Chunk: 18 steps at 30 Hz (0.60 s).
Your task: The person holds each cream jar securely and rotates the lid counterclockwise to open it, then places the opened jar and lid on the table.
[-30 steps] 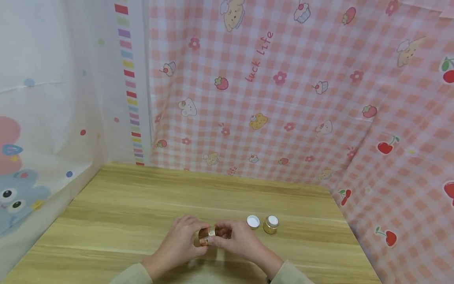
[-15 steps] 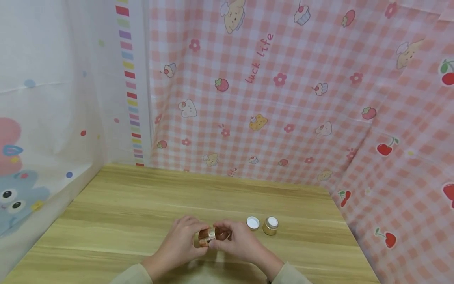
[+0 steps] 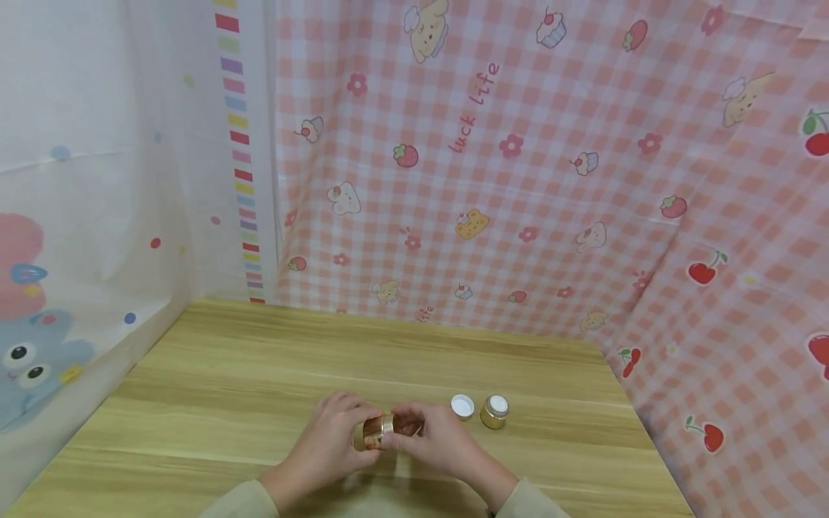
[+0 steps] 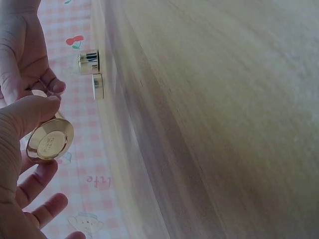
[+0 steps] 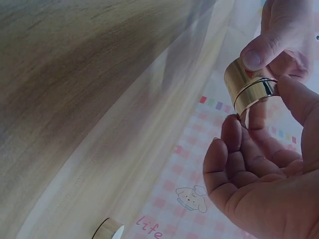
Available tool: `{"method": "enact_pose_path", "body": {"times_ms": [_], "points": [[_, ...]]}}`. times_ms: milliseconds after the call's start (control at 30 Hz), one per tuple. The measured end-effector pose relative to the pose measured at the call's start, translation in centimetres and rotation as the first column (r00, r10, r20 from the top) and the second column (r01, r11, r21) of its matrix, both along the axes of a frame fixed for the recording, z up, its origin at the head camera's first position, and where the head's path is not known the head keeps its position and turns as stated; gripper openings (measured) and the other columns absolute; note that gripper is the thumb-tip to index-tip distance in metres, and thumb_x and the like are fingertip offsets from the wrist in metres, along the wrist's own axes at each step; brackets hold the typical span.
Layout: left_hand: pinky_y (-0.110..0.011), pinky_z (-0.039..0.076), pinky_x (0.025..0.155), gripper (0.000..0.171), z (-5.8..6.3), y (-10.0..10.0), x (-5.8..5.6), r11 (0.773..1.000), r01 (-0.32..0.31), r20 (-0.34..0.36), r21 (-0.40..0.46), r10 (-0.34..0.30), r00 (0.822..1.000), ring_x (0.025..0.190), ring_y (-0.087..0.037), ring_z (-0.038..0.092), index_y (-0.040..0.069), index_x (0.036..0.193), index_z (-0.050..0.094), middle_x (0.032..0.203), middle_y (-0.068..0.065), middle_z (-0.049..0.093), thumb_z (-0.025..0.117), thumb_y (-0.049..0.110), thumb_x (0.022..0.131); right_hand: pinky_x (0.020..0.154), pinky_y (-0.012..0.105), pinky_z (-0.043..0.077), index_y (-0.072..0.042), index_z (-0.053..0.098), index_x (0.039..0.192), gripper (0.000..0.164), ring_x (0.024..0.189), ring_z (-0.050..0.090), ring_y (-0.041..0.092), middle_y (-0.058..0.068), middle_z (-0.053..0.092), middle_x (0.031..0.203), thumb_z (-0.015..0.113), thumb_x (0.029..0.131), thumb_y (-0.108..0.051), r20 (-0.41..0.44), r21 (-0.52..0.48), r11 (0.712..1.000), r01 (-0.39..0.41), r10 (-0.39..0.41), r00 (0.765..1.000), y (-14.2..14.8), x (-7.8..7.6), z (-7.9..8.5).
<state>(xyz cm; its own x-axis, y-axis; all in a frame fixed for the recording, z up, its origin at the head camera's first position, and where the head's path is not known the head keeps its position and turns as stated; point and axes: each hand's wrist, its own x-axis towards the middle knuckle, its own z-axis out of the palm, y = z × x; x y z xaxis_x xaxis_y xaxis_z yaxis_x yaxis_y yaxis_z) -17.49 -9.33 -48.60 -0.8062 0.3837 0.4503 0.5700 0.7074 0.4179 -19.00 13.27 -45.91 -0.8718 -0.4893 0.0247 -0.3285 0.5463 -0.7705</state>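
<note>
In front of the person, both hands hold one shiny gold jar (image 3: 372, 434) tipped on its side above the table. The left hand (image 3: 327, 439) grips its body between thumb and fingers. At the other end, the right hand (image 3: 435, 439) pinches the gold lid (image 5: 255, 93) with thumb and fingertips. A thin seam runs between lid and body in the right wrist view. The jar's round base (image 4: 50, 142), with small raised lettering, faces the left wrist camera. Fingers hide part of the jar in every view.
Right of the hands, a gold lid (image 3: 462, 407) lies with its white inside up. Next to it stands a second gold jar (image 3: 495, 414) with a white top. The wood-grain table (image 3: 311, 352) meets a pink checked cloth (image 3: 492, 259) behind and cloth at both sides.
The right thumb and fingers shift slightly on the lid. The left hand and the things on the table keep their places.
</note>
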Motion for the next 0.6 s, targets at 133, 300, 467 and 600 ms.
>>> {"method": "enact_pose_path", "body": {"times_ms": [133,300,467,600], "points": [[-0.063,0.053,0.105,0.043,-0.02,0.11,0.03,1.0,-0.006,-0.013,-0.008,0.006,1.0,0.112,-0.022,0.067,0.019,0.11,0.08,0.107,0.008,0.075,0.098,0.028,0.071,0.073,0.02,0.055,-0.006,0.072,0.133,0.05,0.09,0.066,0.0,-0.003,0.078,0.105,0.083,0.094,-0.037,-0.031,0.017,1.0,-0.009,0.009,0.999,0.09,0.02,0.01],[-0.063,0.053,0.104,0.044,-0.13,0.07,-0.02,1.0,-0.008,-0.018,-0.013,0.008,1.0,0.111,-0.021,0.067,0.019,0.11,0.081,0.106,0.009,0.075,0.098,0.028,0.071,0.075,0.021,0.056,-0.004,0.068,0.138,0.059,0.093,0.067,0.002,0.0,0.079,0.112,0.082,0.095,-0.042,-0.012,0.016,1.0,-0.012,0.013,1.0,0.18,-0.02,0.02],[-0.066,0.051,0.105,0.043,-0.18,-0.04,-0.03,1.0,0.005,-0.005,-0.001,-0.005,1.0,0.113,-0.022,0.066,0.02,0.111,0.081,0.106,0.011,0.074,0.097,0.024,0.071,0.078,0.023,0.058,-0.002,0.069,0.136,0.057,0.093,0.068,0.003,0.002,0.081,0.111,0.079,0.097,-0.043,0.014,0.002,1.0,-0.001,0.001,1.0,0.17,0.03,0.03],[-0.066,0.051,0.105,0.044,-0.18,-0.02,-0.02,1.0,0.009,0.002,0.003,-0.009,1.0,0.113,-0.022,0.066,0.02,0.112,0.08,0.106,0.011,0.073,0.098,0.023,0.072,0.078,0.023,0.058,-0.002,0.071,0.132,0.053,0.091,0.068,0.003,0.0,0.081,0.107,0.079,0.097,-0.041,0.016,-0.008,1.0,-0.005,0.005,1.0,0.17,0.05,0.02]]}}
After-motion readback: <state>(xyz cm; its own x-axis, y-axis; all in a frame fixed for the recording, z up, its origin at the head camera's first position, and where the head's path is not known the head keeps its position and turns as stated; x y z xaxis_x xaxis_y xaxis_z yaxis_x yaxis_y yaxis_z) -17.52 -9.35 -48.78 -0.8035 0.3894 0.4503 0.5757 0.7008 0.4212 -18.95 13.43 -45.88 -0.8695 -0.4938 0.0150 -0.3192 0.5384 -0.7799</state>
